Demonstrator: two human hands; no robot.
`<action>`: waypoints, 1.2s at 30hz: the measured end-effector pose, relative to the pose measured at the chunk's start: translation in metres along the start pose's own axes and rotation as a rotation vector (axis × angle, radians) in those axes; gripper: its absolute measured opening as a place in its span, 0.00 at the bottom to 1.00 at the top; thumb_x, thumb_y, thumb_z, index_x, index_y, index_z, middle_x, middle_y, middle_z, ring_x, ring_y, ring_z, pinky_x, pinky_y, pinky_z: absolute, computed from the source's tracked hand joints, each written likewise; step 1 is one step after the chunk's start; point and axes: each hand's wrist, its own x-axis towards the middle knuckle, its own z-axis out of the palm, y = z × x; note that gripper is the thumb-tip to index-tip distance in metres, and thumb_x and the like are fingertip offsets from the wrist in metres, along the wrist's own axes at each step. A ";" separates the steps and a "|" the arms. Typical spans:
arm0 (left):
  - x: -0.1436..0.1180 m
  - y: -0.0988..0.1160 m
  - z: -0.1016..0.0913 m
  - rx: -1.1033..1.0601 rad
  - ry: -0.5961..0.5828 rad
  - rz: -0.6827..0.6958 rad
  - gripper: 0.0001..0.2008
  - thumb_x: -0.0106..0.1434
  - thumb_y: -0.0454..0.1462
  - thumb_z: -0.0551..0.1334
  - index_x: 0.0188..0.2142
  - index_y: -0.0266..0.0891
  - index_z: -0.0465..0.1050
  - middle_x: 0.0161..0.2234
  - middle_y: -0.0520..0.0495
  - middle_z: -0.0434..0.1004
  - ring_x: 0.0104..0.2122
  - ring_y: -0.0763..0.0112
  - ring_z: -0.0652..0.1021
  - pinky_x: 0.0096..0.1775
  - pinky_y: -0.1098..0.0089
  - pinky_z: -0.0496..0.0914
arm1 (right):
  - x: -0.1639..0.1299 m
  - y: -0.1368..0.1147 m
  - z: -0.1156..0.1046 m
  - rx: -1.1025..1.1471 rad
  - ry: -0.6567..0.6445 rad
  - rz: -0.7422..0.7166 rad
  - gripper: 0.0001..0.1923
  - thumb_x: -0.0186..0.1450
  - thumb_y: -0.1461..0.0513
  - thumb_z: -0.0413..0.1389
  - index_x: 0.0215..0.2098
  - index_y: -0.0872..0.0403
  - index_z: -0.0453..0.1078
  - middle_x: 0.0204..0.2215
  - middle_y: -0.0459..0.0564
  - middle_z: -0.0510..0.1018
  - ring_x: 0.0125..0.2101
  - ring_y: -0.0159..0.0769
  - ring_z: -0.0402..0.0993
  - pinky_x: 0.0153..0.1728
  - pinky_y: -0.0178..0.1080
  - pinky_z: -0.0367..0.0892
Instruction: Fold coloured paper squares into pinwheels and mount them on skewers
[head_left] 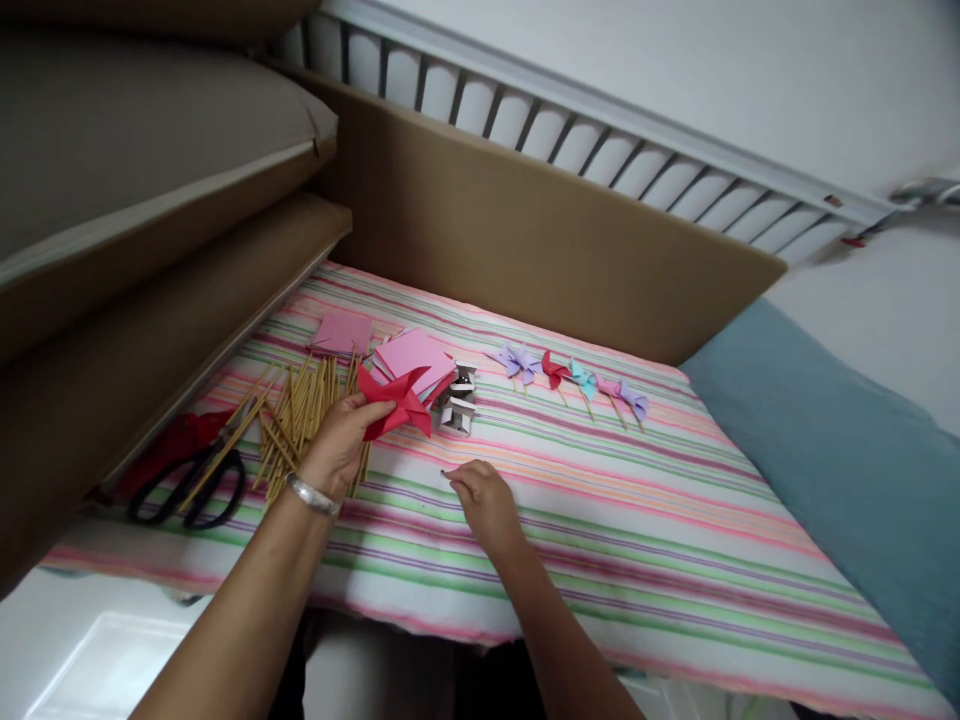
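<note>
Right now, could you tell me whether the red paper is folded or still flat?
Folded: the red paper in the left hand shows pinwheel blades.

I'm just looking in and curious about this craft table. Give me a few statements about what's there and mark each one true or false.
1. The left hand holds a red pinwheel. True.
2. The right hand grips the scissors. False: the scissors lie untouched at the far left, and the right hand rests with its fingertips on the striped cloth.
3. A pile of sticks lies beside the left hand. True.
4. The finished pinwheels are stacked in a heap. False: they lie in a row on the cloth.
5. Pink paper lies behind the red pinwheel. True.
</note>
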 end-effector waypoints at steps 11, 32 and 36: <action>-0.003 -0.004 0.007 0.029 0.018 -0.009 0.09 0.38 0.32 0.70 0.22 0.35 0.76 0.21 0.49 0.78 0.21 0.72 0.76 0.30 0.72 0.68 | 0.017 0.001 0.026 -0.025 0.062 0.084 0.12 0.58 0.71 0.50 0.26 0.52 0.73 0.29 0.53 0.76 0.35 0.42 0.69 0.40 0.42 0.64; -0.002 -0.027 0.023 0.093 -0.042 0.042 0.12 0.41 0.34 0.70 0.30 0.35 0.79 0.25 0.48 0.81 0.26 0.70 0.77 0.35 0.71 0.68 | 0.049 -0.053 -0.028 0.545 0.178 0.020 0.04 0.55 0.64 0.57 0.27 0.51 0.75 0.63 0.48 0.54 0.63 0.44 0.48 0.60 0.50 0.45; -0.003 -0.032 0.030 0.098 -0.063 0.021 0.12 0.43 0.33 0.69 0.31 0.36 0.80 0.26 0.47 0.81 0.25 0.71 0.77 0.34 0.71 0.68 | 0.050 -0.050 -0.029 0.560 0.176 0.047 0.05 0.55 0.65 0.58 0.27 0.52 0.76 0.63 0.49 0.55 0.63 0.44 0.48 0.60 0.50 0.47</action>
